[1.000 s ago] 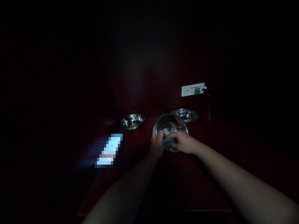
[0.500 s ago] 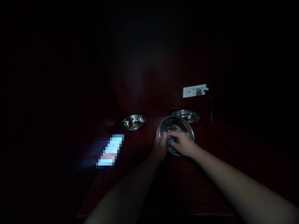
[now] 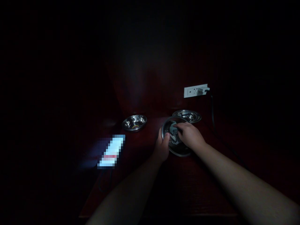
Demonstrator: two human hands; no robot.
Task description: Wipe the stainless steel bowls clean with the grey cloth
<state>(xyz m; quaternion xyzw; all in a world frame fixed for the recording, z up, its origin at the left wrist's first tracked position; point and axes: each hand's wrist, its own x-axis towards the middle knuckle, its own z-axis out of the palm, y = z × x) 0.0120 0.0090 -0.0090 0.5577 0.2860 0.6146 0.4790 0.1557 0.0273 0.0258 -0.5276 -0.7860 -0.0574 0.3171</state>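
The left hand [image 3: 162, 145] grips a steel bowl [image 3: 179, 150] at its left side, thumb over the rim and fingers around the outside. The right hand [image 3: 191, 136] grasps a grey-green cloth [image 3: 173, 128] inside that bowl, toward its far part. The bowl is tilted above the near middle of the bench [image 3: 187, 193]; whether its base touches the surface I cannot tell.

The work with cloth and bowl looks under way rather than finished: the cloth is in the bowl and neither hand is free. How much of the inside has been covered cannot be judged in this dim light, and a pale streak beside the cloth may be a reflection or a mark.

Farther left stands a shallow steel dish [image 3: 134, 122], and just beyond the bowl to the right lies a wide-rimmed steel dish [image 3: 187, 115]. Neither hand touches these two; whether they are done or left to do does not show. A bright, blurred-out screen [image 3: 112, 152] lies near left.
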